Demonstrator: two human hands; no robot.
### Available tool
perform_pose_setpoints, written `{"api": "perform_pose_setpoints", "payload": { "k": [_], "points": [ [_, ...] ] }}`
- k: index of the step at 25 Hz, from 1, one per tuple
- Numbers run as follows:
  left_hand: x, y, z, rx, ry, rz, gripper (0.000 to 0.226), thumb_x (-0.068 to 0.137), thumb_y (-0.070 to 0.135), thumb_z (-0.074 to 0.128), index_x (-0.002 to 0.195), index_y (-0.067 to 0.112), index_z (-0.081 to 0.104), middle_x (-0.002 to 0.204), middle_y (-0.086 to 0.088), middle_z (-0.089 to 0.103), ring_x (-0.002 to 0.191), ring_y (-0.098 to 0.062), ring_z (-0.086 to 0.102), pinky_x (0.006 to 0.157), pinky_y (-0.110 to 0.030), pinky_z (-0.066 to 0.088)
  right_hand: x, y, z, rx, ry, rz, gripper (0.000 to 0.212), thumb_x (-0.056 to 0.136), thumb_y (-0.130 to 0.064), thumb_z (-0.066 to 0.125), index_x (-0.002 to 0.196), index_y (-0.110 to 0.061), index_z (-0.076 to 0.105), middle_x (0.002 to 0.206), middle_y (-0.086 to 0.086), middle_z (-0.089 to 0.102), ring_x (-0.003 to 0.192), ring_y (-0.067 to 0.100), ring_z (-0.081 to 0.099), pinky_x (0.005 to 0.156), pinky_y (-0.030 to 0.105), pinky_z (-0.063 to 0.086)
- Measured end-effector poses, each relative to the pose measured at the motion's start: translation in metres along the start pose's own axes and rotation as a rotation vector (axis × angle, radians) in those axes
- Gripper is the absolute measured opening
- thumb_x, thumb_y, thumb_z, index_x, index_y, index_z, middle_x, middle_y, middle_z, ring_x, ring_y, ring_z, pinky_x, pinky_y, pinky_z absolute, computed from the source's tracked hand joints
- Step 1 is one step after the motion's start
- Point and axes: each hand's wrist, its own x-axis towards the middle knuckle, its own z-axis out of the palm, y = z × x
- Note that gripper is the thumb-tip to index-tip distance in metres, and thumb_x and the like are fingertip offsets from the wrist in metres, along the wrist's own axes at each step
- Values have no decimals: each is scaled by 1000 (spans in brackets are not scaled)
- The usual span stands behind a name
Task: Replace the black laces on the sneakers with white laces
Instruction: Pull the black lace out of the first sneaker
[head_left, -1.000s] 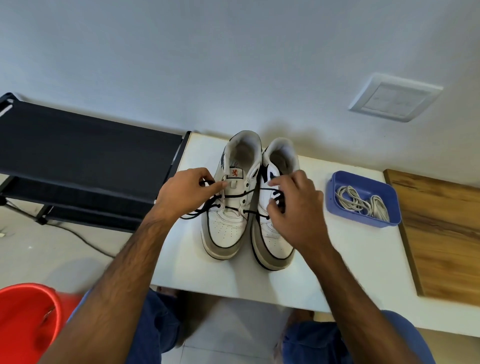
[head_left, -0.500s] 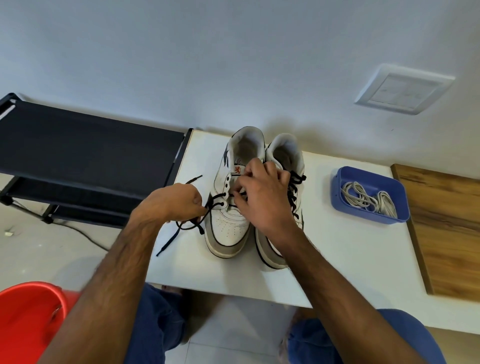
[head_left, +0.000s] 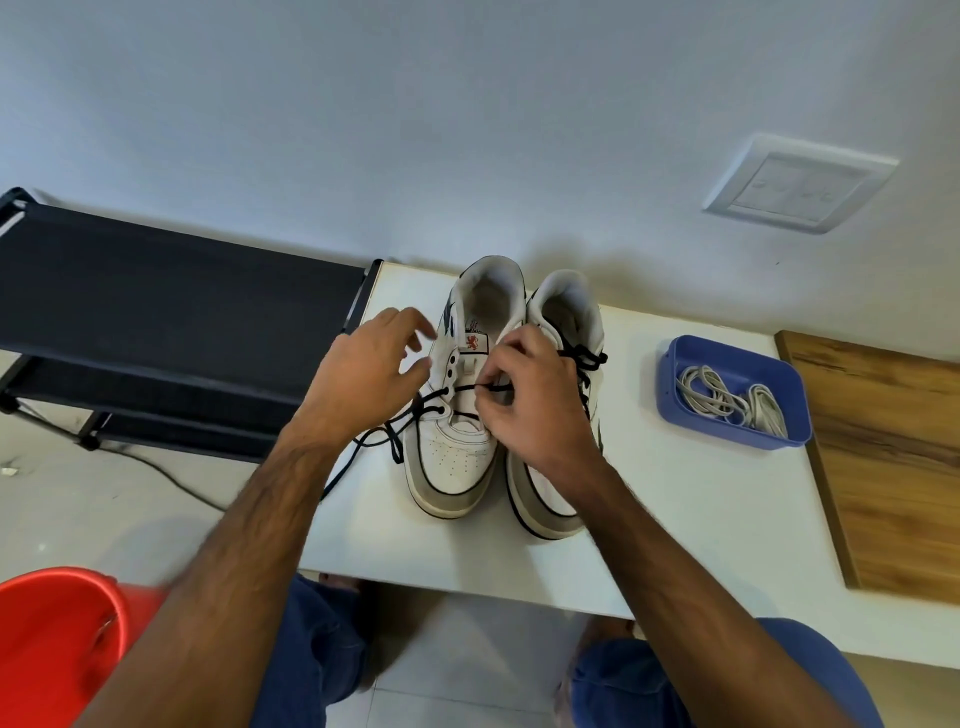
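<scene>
your left hand (head_left: 371, 371) has let go of the thin black lace (head_left: 410, 423) and hovers with fingers spread, while your right hand (head_left: 530, 400) now pinches it across the left white leather sneaker (head_left: 457, 415) near the white table's (head_left: 691, 509) far edge, so unlacing is under way

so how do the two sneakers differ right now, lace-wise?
Left sneaker: upper eyelets empty, its black lace pulled loose and trailing onto the table; the right hand pinches a strand while the left hand hovers open. Right sneaker: black lace reaches its top eyelets, no hand working it. Both are white with grey toes, upright, side by side.
</scene>
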Motion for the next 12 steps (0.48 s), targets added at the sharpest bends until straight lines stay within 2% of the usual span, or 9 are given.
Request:
{"api": "perform_pose_setpoints", "payload": {
  "k": [2, 4, 7, 9, 11, 12],
  "points": [
    [2, 8, 5, -106, 16, 26, 32, 100, 45, 56, 128, 32, 49, 113, 8, 59, 96, -10, 64, 83, -39, 55, -4, 5, -8, 237, 8, 38, 9, 78, -4, 68, 80, -9, 61, 98, 2, 59, 95, 15, 60, 79, 30, 48],
    [3, 12, 9, -82, 11, 8, 42, 96, 59, 54, 129, 34, 44, 111, 9, 58, 92, -9, 63, 81, -39, 56, -6, 13, -17, 424, -21, 137, 7, 80, 3, 62, 78, -2, 58, 98, 2, 68, 98, 11, 65, 82, 28, 53],
    [4, 14, 11, -79, -9, -116, 62, 85, 69, 63, 126, 31, 36, 101, 11, 61, 83, -11, 65, 74, -38, 56, -6, 17, -29, 722, -53, 285, 6, 78, 1, 53, 77, 7, 53, 99, 6, 76, 101, 19, 72, 89, 36, 58],
    [6, 16, 15, -136, -27, -154, 63, 84, 62, 70, 125, 29, 36, 94, 11, 62, 82, -13, 66, 75, -39, 56, -6, 13, -35, 831, -62, 325, 4, 83, 4, 51, 80, 6, 51, 97, 11, 76, 85, 24, 73, 71, 35, 59],
    [7, 15, 12, -239, -48, -202, 59, 83, 52, 76, 124, 28, 43, 93, 10, 64, 84, -10, 67, 75, -36, 56, -5, 3, -35, 882, -58, 350, 6, 91, 12, 49, 93, 6, 51, 98, 11, 75, 60, 25, 62, 50, 32, 47],
    [8, 14, 10, -296, -59, -228, 56, 82, 49, 79, 124, 27, 47, 93, 10, 66, 86, -8, 67, 73, -32, 55, -4, 1, -33, 882, -53, 365, 13, 93, 13, 48, 100, 4, 54, 98, 11, 74, 53, 21, 53, 45, 28, 41]
  ]
}}
